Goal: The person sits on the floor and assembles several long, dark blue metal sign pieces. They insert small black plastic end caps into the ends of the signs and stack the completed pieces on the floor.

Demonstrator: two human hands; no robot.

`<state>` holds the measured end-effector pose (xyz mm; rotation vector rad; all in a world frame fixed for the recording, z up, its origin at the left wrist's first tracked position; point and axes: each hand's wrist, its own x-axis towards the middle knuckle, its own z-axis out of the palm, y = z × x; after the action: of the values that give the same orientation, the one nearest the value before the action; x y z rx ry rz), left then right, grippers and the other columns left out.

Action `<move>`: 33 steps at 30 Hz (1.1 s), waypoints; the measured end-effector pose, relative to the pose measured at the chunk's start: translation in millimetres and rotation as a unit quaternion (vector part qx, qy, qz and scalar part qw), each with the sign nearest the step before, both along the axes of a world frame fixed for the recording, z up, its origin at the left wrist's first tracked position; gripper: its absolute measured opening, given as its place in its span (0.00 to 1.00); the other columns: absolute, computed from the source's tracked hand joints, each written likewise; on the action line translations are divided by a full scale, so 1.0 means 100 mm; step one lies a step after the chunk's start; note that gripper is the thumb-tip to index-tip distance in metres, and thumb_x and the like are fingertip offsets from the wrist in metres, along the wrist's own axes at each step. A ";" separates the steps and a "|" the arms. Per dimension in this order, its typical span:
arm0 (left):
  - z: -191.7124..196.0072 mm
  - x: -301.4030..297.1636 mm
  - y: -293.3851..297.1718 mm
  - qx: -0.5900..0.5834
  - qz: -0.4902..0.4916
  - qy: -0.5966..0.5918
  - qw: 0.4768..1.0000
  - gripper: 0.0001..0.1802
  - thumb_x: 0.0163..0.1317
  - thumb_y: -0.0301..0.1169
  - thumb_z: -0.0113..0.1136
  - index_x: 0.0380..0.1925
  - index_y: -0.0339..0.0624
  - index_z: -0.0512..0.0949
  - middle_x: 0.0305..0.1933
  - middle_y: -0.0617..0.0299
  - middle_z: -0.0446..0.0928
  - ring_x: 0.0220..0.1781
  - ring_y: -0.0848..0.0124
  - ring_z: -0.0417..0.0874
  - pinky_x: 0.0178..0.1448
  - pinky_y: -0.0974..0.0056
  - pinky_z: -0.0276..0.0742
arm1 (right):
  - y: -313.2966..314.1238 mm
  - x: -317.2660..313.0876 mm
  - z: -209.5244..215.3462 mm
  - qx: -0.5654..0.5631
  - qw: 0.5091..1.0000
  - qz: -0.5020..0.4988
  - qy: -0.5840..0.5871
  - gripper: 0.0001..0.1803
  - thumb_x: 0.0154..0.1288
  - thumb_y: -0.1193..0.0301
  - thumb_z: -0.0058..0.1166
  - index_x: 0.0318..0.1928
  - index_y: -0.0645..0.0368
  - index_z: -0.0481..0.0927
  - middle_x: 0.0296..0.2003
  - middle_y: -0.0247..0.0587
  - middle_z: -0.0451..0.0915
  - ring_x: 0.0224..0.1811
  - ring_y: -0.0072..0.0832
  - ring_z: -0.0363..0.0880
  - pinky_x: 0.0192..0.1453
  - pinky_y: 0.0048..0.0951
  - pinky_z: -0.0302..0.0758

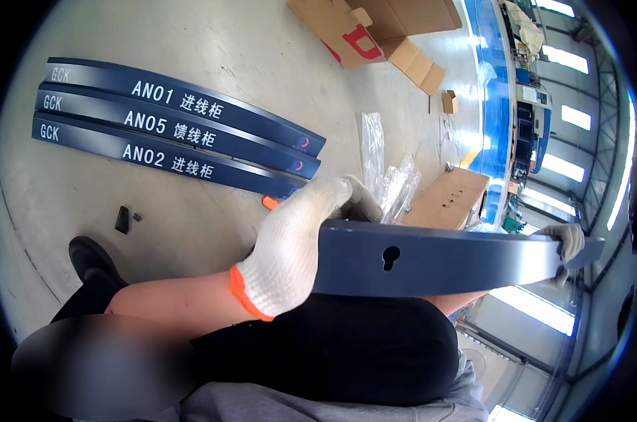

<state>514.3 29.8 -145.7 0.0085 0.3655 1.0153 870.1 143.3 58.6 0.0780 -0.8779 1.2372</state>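
I hold a long dark blue metal panel (pixel 445 260) with a keyhole slot in its side, level across my lap. My left hand (pixel 297 246), in a white knit glove with an orange cuff, grips its left end from above. My right hand (pixel 566 243), also in a white glove, clasps the panel's far right end. Three similar dark blue panels (pixel 170 130) with white lettering lie side by side on the concrete floor at the upper left, apart from my hands.
Flattened cardboard boxes (pixel 374 32) lie at the top. A brown board (pixel 448 197) and clear plastic wrapping (pixel 389 176) sit just behind the held panel. A small black piece (pixel 122 219) lies on the floor at left. My black shoe (pixel 93 260) shows at lower left.
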 end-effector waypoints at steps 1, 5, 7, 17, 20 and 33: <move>0.01 0.05 -0.06 -0.022 0.008 -0.006 1.000 0.27 0.80 0.49 0.50 0.43 0.31 0.81 0.44 0.52 0.82 0.42 0.64 0.88 0.50 0.60 0.85 | -0.02 -0.02 0.06 0.007 1.000 0.007 -0.006 0.24 0.44 0.77 0.64 0.43 0.55 0.70 0.34 0.34 0.71 0.30 0.27 0.73 0.41 0.30 0.80; -0.11 0.22 -0.09 -0.120 -0.020 0.010 0.993 0.27 0.78 0.49 0.50 0.44 0.32 0.82 0.42 0.54 0.80 0.42 0.66 0.86 0.52 0.62 0.83 | -0.16 -0.24 0.24 0.032 0.998 0.022 -0.042 0.23 0.45 0.77 0.66 0.43 0.53 0.70 0.33 0.33 0.72 0.29 0.25 0.74 0.41 0.30 0.81; -0.12 0.26 -0.07 -0.149 -0.057 0.083 0.984 0.29 0.78 0.51 0.51 0.45 0.31 0.83 0.42 0.56 0.80 0.44 0.69 0.84 0.52 0.65 0.82 | -0.23 -0.39 0.33 0.057 0.994 0.048 -0.075 0.24 0.45 0.77 0.68 0.42 0.53 0.71 0.32 0.32 0.72 0.28 0.25 0.74 0.41 0.30 0.82; -0.04 0.03 0.16 -0.041 -0.046 -0.057 0.996 0.43 0.75 0.69 0.42 0.50 0.34 0.79 0.42 0.56 0.82 0.45 0.68 0.86 0.56 0.64 0.82 | -0.29 -0.29 0.21 0.083 0.995 0.025 -0.055 0.22 0.44 0.76 0.63 0.44 0.56 0.74 0.31 0.32 0.74 0.28 0.25 0.75 0.37 0.29 0.80; 0.02 -0.05 0.24 -0.069 -0.059 -0.070 0.993 0.41 0.75 0.67 0.43 0.50 0.35 0.79 0.43 0.55 0.83 0.46 0.66 0.85 0.58 0.63 0.82 | -0.27 -0.21 0.18 0.086 0.996 -0.023 -0.033 0.22 0.43 0.75 0.62 0.44 0.56 0.73 0.31 0.32 0.73 0.28 0.25 0.75 0.36 0.29 0.79; -1.52 0.33 0.07 -0.356 -0.005 0.077 0.931 0.24 0.78 0.52 0.43 0.36 0.45 0.77 0.29 0.60 0.76 0.30 0.61 0.77 0.37 0.57 0.71 | 0.28 -0.39 0.06 0.087 0.970 -0.187 -0.125 0.20 0.45 0.68 0.57 0.42 0.56 0.72 0.30 0.35 0.72 0.28 0.27 0.74 0.41 0.31 0.76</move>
<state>547.0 36.4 -297.7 -0.5681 0.8611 0.8260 831.1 171.7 64.6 -0.1031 -1.1608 0.8257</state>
